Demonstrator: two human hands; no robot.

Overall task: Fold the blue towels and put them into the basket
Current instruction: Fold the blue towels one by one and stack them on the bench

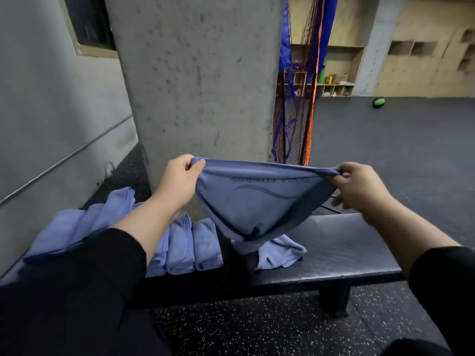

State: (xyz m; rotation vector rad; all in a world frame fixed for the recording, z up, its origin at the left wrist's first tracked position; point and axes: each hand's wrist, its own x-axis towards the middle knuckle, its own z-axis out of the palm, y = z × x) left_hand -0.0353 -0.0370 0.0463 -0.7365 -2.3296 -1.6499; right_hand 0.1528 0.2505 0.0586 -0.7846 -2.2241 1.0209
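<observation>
Head view, held towel: a blue towel [257, 201] is stretched in the air above the desk [334, 253], its top edge pulled taut and its lower part sagging to a point that touches a loose towel [280, 250] crumpled on the desk.
Head view, left hand: the left hand [180, 181] is pinched on the towel's upper left corner, thumb over the cloth.
Head view, right hand: the right hand [359, 186] is curled around the bunched upper right corner.
Head view, handling: the cloth is judged soft, light and limp; no shape is kept unless it is tensioned, so it is best taken by the corners or along a hem. A printed logo is seen reversed through the fabric, which suggests thin material.
Head view, folded stock: a row of folded towels [192, 245] is laid side by side on the desk's left part, partly hidden by the left sleeve.
Head view, containers: no basket is seen; its place and contents cannot be told. Cubby shelves [334, 89] at the far wall hold small items too distant to name.
Head view, progress: folding is judged under way, with basket loading not yet done.
</observation>
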